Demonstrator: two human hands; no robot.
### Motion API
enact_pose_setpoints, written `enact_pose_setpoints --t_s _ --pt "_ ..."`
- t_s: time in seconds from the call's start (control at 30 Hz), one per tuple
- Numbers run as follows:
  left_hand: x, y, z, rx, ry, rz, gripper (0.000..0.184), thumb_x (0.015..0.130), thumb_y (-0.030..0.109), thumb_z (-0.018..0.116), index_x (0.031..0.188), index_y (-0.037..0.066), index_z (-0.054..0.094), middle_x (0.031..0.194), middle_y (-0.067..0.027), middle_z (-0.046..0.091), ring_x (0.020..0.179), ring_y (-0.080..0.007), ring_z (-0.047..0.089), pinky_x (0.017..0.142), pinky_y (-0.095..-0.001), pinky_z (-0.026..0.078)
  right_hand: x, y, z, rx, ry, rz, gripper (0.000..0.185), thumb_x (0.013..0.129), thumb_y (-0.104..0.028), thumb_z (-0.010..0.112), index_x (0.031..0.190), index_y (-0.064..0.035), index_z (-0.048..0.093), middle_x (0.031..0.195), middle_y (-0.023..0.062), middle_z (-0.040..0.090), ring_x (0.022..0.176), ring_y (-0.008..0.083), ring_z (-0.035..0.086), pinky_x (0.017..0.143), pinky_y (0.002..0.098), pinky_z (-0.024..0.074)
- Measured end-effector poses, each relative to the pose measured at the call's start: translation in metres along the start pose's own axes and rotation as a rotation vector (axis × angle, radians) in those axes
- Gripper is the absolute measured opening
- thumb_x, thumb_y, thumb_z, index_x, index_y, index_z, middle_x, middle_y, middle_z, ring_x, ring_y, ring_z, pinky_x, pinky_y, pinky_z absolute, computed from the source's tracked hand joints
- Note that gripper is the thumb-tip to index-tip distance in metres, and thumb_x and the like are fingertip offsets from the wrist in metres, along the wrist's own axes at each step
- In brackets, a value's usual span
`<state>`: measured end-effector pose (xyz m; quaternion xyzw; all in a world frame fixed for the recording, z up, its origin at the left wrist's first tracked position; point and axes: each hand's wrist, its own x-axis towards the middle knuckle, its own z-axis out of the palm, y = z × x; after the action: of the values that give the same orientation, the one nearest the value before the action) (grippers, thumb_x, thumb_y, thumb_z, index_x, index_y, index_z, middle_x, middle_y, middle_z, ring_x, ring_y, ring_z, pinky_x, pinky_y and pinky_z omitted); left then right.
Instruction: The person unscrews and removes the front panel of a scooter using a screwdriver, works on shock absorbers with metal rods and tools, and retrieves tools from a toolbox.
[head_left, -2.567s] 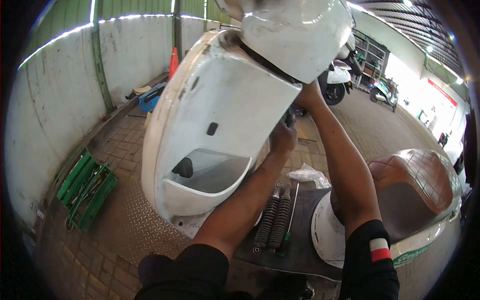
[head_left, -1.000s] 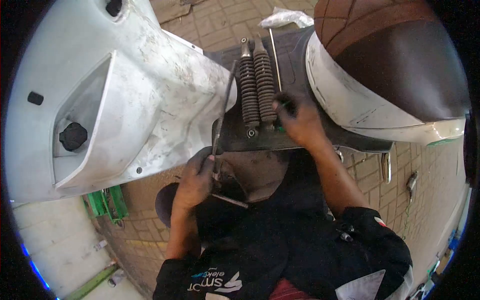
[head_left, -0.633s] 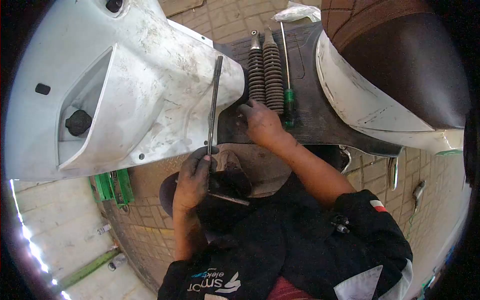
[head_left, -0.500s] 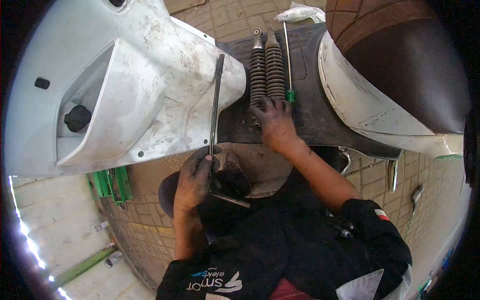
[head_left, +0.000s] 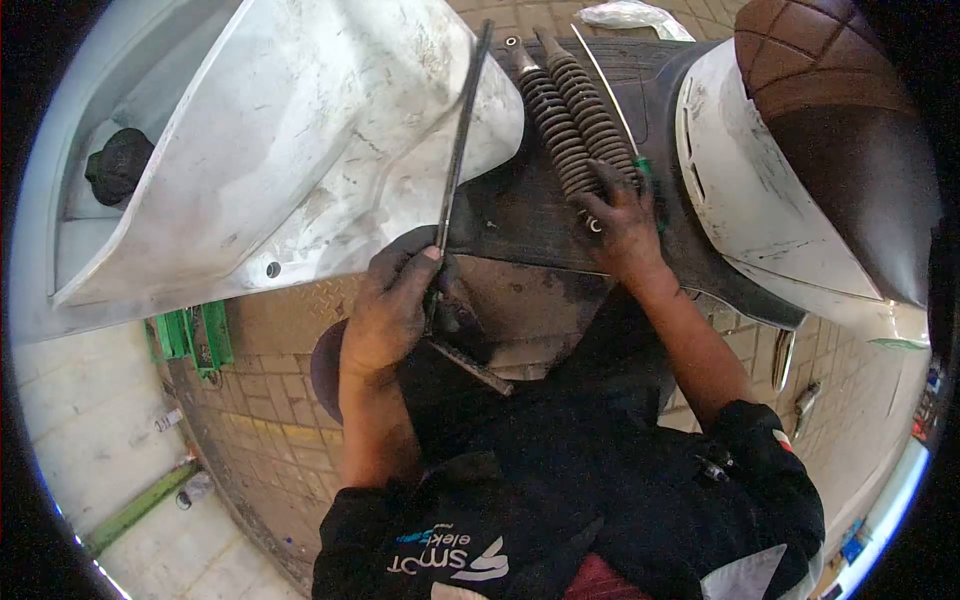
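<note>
My left hand (head_left: pixel 390 300) is closed around a long dark metal rod tool (head_left: pixel 462 140), which stands up past the white front panel; a shorter bar (head_left: pixel 470 366) shows below the fist. On the black footboard (head_left: pixel 520 225) lie two coil-spring shock absorbers (head_left: pixel 570 115), side by side and slanted. My right hand (head_left: pixel 625 225) has its fingers curled over their lower ends. Right beside those fingers is a screwdriver (head_left: pixel 612 95) with a green handle, partly hidden by the hand.
The scratched white scooter panel (head_left: pixel 300 130) fills the left side, with a black knob (head_left: pixel 120 167) in its pocket. A brown seat (head_left: pixel 840 140) is at right. Green toolbox (head_left: pixel 195 337) at lower left; plastic bag (head_left: pixel 635 18) beyond the footboard.
From the panel's far side, my hands have come down to the footboard. The rod is now in my left hand. My right hand has closed over the absorbers' lower ends, which now slant more.
</note>
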<state>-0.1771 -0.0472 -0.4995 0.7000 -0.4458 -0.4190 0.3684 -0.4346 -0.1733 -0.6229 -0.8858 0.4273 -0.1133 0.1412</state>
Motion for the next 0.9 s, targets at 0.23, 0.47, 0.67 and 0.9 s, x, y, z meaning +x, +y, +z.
enact_pose_setpoints --t_s 0.23,0.47,0.67,0.9 --pt "0.002 -0.008 0.008 -0.393 -0.08 -0.176 0.027 0.097 0.02 0.052 0.109 -0.003 0.061 0.078 -0.006 0.06 0.059 -0.014 0.056 0.054 -0.0272 0.047 0.0 0.008 0.0 -0.081 0.012 -0.037 0.051 0.07 -0.022 0.075 0.119 -0.0203 0.06 0.144 0.0097 0.039 0.133 0.0319 0.038 0.111 0.0603 0.0217" --pt "0.019 -0.021 0.016 -0.43 -0.13 -0.23 0.034 0.093 0.023 0.05 0.11 -0.003 0.061 0.073 -0.0047 0.054 0.062 -0.0141 0.053 0.053 -0.0275 0.047 -0.008 0.008 -0.003 0.013 0.118 -0.053 0.045 0.074 -0.022 0.075 0.117 -0.0198 0.061 0.144 0.0084 0.04 0.137 0.0285 0.035 0.115 0.0598 0.0135" --pt "0.029 -0.02 0.04 -0.493 -0.041 -0.23 0.029 0.093 0.018 0.048 0.106 -0.005 0.061 0.074 -0.0069 0.058 0.058 -0.0144 0.055 0.049 -0.0257 0.044 -0.014 0.014 -0.005 0.153 0.124 -0.047 0.039 0.077 -0.022 0.073 0.114 -0.0163 0.063 0.14 0.0105 0.045 0.137 0.0285 0.036 0.118 0.0545 0.0105" --pt "0.042 -0.014 0.042 -0.426 -0.124 -0.098 0.038 0.093 0.027 0.047 0.111 -0.004 0.058 0.066 -0.0033 0.052 0.049 -0.0115 0.047 0.043 -0.0232 0.038 -0.016 -0.044 0.001 0.316 0.105 -0.083 0.033 0.079 -0.012 0.063 0.111 -0.0076 0.064 0.123 0.0138 0.057 0.108 0.0339 0.058 0.093 0.0471 0.047"
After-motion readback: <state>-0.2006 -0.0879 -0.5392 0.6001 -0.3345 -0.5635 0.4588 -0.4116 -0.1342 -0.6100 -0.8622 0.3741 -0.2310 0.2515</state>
